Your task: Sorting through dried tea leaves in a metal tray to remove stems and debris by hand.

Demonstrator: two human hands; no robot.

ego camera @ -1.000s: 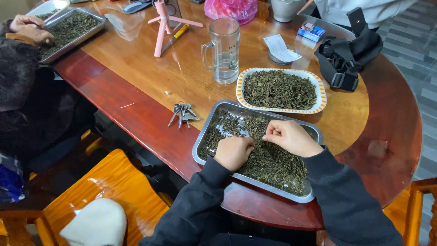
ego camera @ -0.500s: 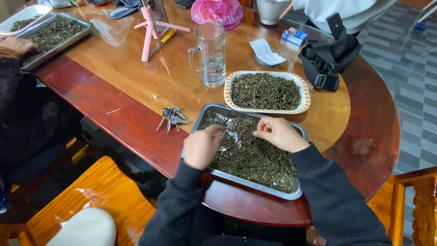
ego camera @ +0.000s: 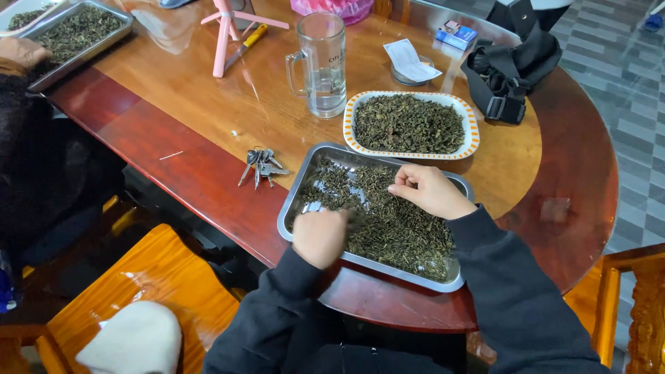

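The round red-brown wooden table (ego camera: 208, 173) carries one rectangular steel tray (ego camera: 298, 208) of dark dried leaves (ego camera: 395, 228) at its near edge, just beyond it one orange-rimmed white dish (ego camera: 471, 131) of leaves, then one glass mug (ego camera: 322, 66) and one bunch of keys (ego camera: 262, 165). A second steel tray (ego camera: 104, 41) sits at the far left edge. The left hand (ego camera: 320, 237) is curled loosely on the leaves; the right hand (ego camera: 431, 190) pinches something small, too small to tell. The near tray slightly overhangs the edge, so a hard press could tip it.
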